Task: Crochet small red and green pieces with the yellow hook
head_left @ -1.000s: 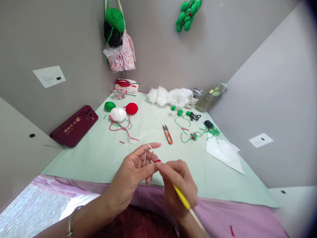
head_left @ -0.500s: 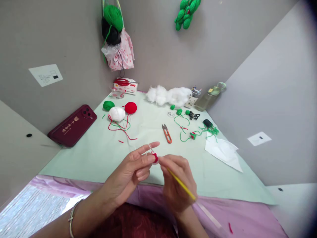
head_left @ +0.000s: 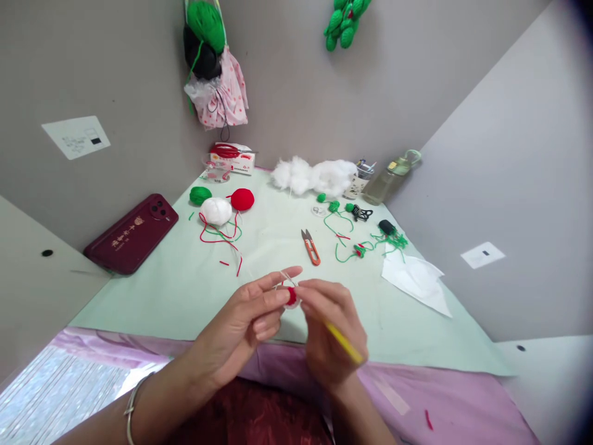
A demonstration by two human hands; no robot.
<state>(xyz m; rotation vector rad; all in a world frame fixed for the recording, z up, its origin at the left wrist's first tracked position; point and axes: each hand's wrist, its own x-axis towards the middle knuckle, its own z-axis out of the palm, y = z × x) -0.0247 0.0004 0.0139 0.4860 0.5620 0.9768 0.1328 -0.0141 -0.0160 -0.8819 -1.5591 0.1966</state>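
Observation:
A small red and white crochet piece [head_left: 291,296] is pinched between the thumb and fingers of my left hand [head_left: 248,312]. The index finger of that hand is stretched out, with white yarn running over it. My right hand [head_left: 334,327] grips a yellow-handled crochet hook [head_left: 343,343], its tip at the piece's upper right edge. Behind the hands lie a white yarn ball [head_left: 217,211], a red yarn ball [head_left: 242,199] and a green yarn ball [head_left: 201,196]. Orange thread snips [head_left: 311,248] rest open on the pale green cloth [head_left: 273,238].
A dark red phone [head_left: 132,235] leans at the left. White stuffing [head_left: 314,177], a pen cup [head_left: 359,180] and a bottle [head_left: 391,179] stand at the back. Green crochet pieces [head_left: 360,249] and white paper [head_left: 416,281] lie at the right.
My right hand has shifted slightly upward, and the hook has tilted near the piece. The red strand's end by the yarn balls has swung nearer. The whole view has moved slightly.

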